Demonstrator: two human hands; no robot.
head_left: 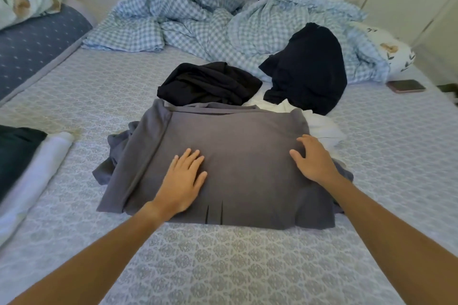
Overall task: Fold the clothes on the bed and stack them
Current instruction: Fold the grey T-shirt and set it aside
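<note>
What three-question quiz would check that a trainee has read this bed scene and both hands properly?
1. True or false: both hands lie flat on the grey garment.
2. Which lies nearest the phone? A) the dark navy garment B) the black garment C) the grey garment
3. What colour is the cloth that shows from under the grey garment's far right corner?

Key:
1. True. The left hand and the right hand rest on it with straight fingers, pinching nothing.
2. A.
3. White: the white garment.
</note>
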